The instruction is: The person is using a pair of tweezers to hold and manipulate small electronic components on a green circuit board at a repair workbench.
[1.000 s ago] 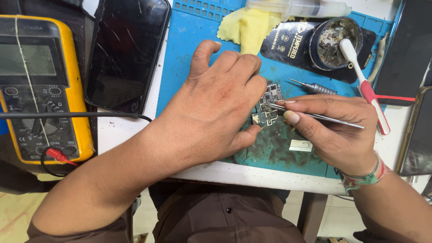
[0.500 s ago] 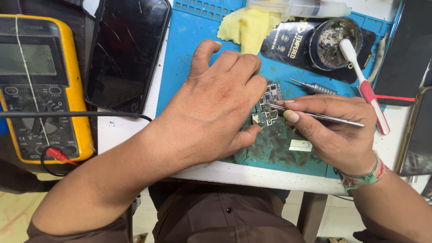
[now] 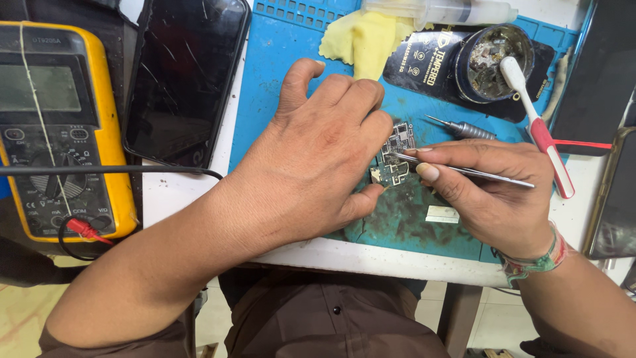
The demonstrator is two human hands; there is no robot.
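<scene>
My left hand lies palm down on the blue work mat, its fingertips and thumb pinning a small circuit board. My right hand grips thin metal tweezers, whose tips touch the board's middle. Much of the board is hidden under my left fingers.
A yellow multimeter with a red probe lead sits at far left, a dark phone beside it. Behind the board lie a yellow cloth, a syringe, a round tin of parts, a screwdriver and a white-red toothbrush.
</scene>
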